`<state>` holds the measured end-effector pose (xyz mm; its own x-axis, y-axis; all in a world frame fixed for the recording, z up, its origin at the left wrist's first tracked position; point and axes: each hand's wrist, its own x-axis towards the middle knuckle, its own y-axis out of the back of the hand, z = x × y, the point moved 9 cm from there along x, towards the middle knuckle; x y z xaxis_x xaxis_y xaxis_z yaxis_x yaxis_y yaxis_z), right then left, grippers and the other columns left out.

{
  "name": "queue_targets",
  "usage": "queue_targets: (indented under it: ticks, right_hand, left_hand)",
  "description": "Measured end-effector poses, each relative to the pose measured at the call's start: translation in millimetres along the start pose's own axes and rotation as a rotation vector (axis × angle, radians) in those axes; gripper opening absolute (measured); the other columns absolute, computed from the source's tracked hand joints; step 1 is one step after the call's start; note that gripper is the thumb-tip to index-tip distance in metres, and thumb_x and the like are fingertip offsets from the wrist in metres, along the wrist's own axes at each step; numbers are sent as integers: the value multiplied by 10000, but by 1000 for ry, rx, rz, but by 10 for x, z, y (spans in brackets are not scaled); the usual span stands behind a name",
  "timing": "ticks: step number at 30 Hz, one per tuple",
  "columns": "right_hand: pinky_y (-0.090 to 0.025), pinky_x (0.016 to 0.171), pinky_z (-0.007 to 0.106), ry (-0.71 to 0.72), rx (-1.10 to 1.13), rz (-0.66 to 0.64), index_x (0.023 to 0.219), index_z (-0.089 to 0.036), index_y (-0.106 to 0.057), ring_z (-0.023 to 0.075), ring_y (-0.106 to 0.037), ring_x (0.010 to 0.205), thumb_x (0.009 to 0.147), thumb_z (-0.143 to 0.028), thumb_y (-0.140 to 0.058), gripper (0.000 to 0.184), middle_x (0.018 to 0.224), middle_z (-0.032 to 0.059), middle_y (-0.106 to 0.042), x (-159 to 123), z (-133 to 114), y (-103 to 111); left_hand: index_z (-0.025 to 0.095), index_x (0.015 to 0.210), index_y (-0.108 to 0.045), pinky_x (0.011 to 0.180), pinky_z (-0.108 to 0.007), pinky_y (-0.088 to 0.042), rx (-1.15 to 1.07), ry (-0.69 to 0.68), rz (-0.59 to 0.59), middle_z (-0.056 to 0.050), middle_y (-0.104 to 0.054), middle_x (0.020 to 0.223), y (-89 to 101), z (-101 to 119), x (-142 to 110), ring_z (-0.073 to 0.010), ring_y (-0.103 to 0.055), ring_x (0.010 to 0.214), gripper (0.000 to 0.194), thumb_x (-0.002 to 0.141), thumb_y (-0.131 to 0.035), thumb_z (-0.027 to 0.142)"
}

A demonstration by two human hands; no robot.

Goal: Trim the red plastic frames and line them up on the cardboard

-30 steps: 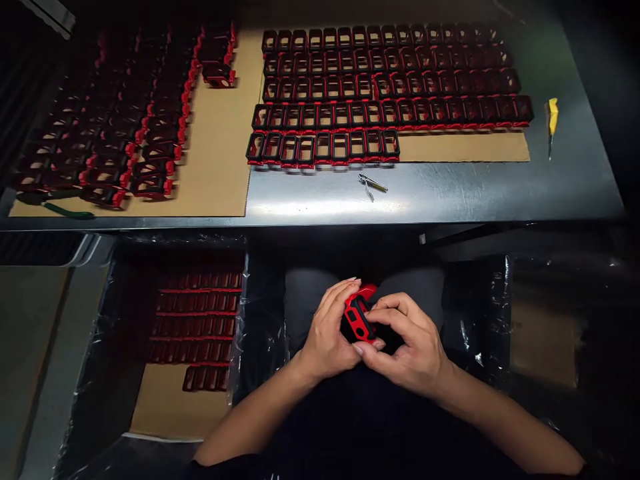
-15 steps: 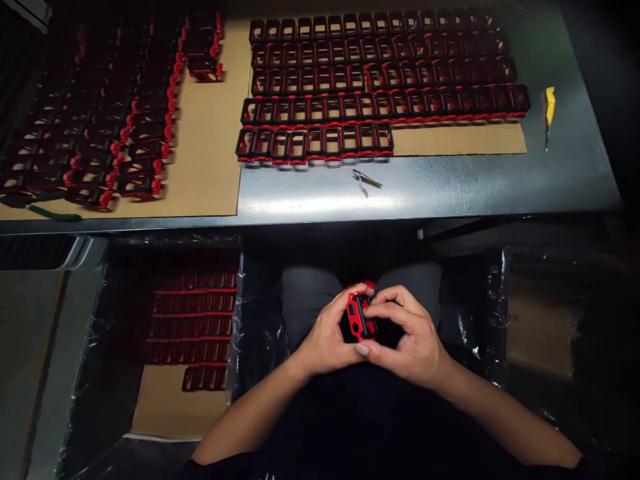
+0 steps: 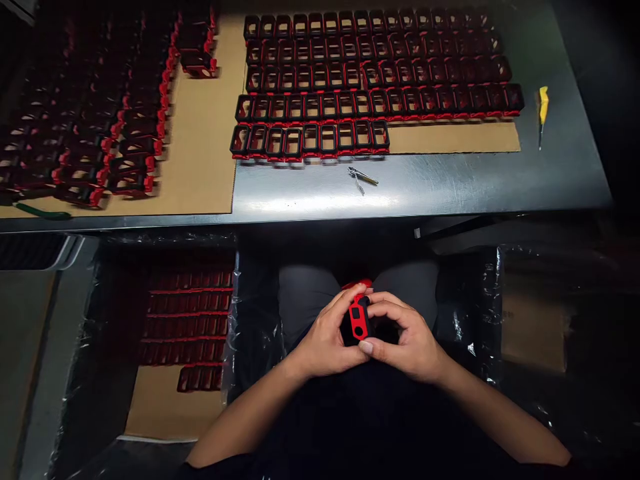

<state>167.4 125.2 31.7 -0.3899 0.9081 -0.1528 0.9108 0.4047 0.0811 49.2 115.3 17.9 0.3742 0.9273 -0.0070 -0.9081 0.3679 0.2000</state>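
Two hands meet on one red and black frame [image 3: 359, 321], held over the person's lap, below the bench's near edge. The left hand [image 3: 325, 337] wraps its left side, apparently to steady it, while the right hand [image 3: 413, 343] sets its thumb at the lower end and bent fingers at the right side, a grip that seems to suit fine fingertip work.

Along the bench [image 3: 430, 190], rows of similar frames [image 3: 327, 123] stand on a cardboard sheet [image 3: 455, 138], probably to spare them scratches and keep counting easy. Nail clippers [image 3: 363, 176] lie between that sheet and the near edge, and a yellow-handled tool [image 3: 543, 105] near the right edge, both seemingly within reach. Green-handled pliers [image 3: 43, 212] rest by the near edge, far left.
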Motion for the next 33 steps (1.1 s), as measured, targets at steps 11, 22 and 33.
queue_targets:
  ticks: [11,22,33]
  right_hand:
    - [-587,638,264,-280,643,191,977,-206,-718,154,-712,737,761,-388,-838,308,938,46,-765,149,287,48]
    - [-508,546,193,-424,807,43,1006,-162,-681,105,-668,614,711,-446,-864,448,825,27,-759,376,348,-252]
    - [-524,651,197,-494,894,-6,1204,-195,-669,110,-693,740,713,-481,-860,599,881,6,-749,300,448,-385]
  left_hand:
    - [248,1352,-516,1026,-499,-510,-161,-116,252,-151,-596,1345,256,-21,-100,-303,-607,1231,521,907,-632,491]
    - [193,856,-566,1012,-543,-516,191,-304,289,-136,-614,1311,336,297,-120,-305,-595,1242,205,838,-734,309]
    - [196,1114,-525,988,-538,-530,180,-279,224,-187,-612,1329,258,272,-109,-314,-583,1251,399,782,-744,223]
